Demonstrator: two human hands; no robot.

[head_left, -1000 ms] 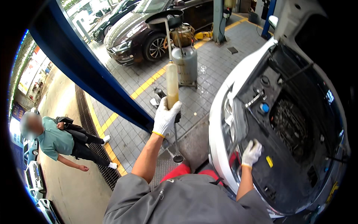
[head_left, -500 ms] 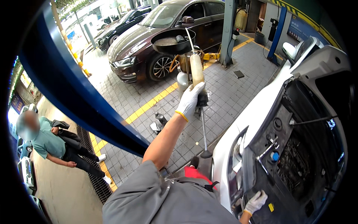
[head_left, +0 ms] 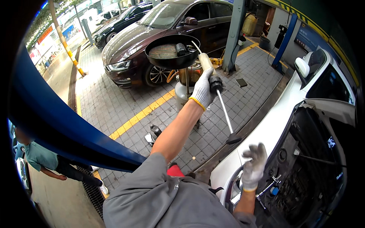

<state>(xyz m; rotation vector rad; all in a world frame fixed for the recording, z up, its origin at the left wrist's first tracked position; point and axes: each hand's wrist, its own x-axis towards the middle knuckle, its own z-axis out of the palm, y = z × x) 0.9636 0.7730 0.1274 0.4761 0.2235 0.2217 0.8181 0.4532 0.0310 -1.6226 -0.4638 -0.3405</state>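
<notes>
Head view, and the left hand (head_left: 204, 88) is gripping the syringe (head_left: 205, 61), nozzle (head_left: 195, 46) showing against the rim of the pan (head_left: 166, 65); the right hand (head_left: 254, 168) is hovering half-spread by the edge of the white car (head_left: 272, 129), tiled floor (head_left: 251, 100) stretching wide towards the brown car (head_left: 129, 43).

No legible txt: print on 1 blue wall board (head_left: 308, 38), upper R, too small to read.

Hand pump (head_left: 205, 62), whitish bbl. (head_left: 207, 64), rod (head_left: 225, 112) out, tilted, in L fingers (head_left: 207, 73)
</notes>
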